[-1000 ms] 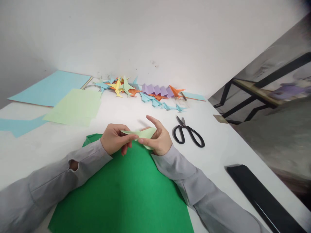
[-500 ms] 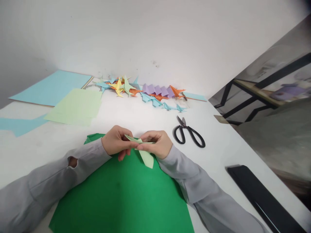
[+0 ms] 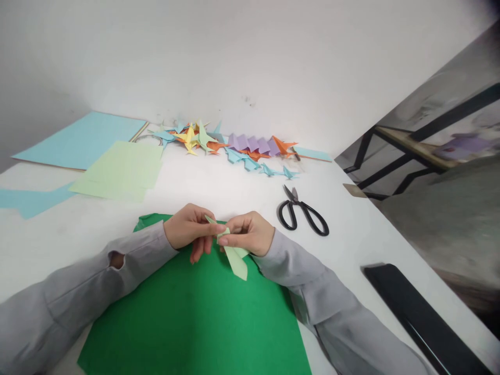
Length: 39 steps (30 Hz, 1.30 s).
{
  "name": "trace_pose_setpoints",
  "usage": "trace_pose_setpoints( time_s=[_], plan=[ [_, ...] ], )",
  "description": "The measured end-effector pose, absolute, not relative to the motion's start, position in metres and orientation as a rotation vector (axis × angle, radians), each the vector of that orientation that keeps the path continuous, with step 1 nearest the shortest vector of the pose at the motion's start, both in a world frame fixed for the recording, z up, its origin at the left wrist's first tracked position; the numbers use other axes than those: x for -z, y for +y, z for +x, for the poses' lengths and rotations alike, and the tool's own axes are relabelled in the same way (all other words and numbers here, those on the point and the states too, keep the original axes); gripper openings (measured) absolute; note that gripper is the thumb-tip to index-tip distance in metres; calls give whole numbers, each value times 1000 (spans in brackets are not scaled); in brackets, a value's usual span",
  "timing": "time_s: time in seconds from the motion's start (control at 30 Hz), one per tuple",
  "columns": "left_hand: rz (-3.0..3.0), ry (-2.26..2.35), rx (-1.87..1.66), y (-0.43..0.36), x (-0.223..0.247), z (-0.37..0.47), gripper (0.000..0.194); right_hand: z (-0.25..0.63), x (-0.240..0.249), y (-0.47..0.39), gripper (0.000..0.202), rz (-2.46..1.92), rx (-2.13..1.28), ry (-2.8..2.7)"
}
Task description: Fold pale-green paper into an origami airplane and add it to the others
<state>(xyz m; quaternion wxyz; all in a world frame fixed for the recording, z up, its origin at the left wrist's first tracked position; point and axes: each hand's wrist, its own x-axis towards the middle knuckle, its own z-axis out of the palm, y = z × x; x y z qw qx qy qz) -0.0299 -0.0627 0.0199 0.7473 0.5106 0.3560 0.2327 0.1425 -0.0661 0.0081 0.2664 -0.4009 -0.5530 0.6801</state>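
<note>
A folded light green paper piece (image 3: 236, 262) is pinched between both hands above a green sheet (image 3: 195, 317). My left hand (image 3: 192, 229) grips its upper part between thumb and index finger, the other fingers hanging below. My right hand (image 3: 250, 233) pinches the middle of the paper from the right, its fingertips close to the left thumb. Two pale flaps point down and to the right under the right hand, and a narrow tip sticks out at the upper left. The fingers hide part of the folds.
Black-handled scissors (image 3: 302, 208) lie right of the hands. A long black object (image 3: 422, 317) is at the right. Folded paper figures (image 3: 191, 138) line the wall. Light green sheets (image 3: 117, 172) and blue sheets (image 3: 86, 138) lie at the left.
The paper has tilted, its lower flap reaching further down and a second flap now showing below the right hand. Both hands remain closed on it in nearly the same place.
</note>
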Motion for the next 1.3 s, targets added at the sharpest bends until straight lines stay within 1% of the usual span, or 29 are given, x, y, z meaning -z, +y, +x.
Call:
trace_pose_setpoints(
  time_s=[0.13,0.27,0.43,0.63,0.93,1.3],
  plan=[
    [1008,752,-488,-59,-17,-31,41,143,-12,-68,28,-1087,-1904,-1417],
    [1013,763,-523,-58,-15,-31,40,143,-13,-68,28,-1115,-1905,-1386],
    [1106,857,-676,-61,-16,-28,34,142,-13,-66,28,-1132,-1880,-1370],
    [1189,922,-796,-63,-17,-25,33,142,-13,-66,30,-1175,-1865,-1309],
    [1224,901,-797,-63,-18,-26,34,143,-13,-65,32,-1177,-1871,-1306],
    [1047,839,-789,-60,-12,-25,41,143,-15,-64,34,-1242,-1863,-1255]
  ],
)
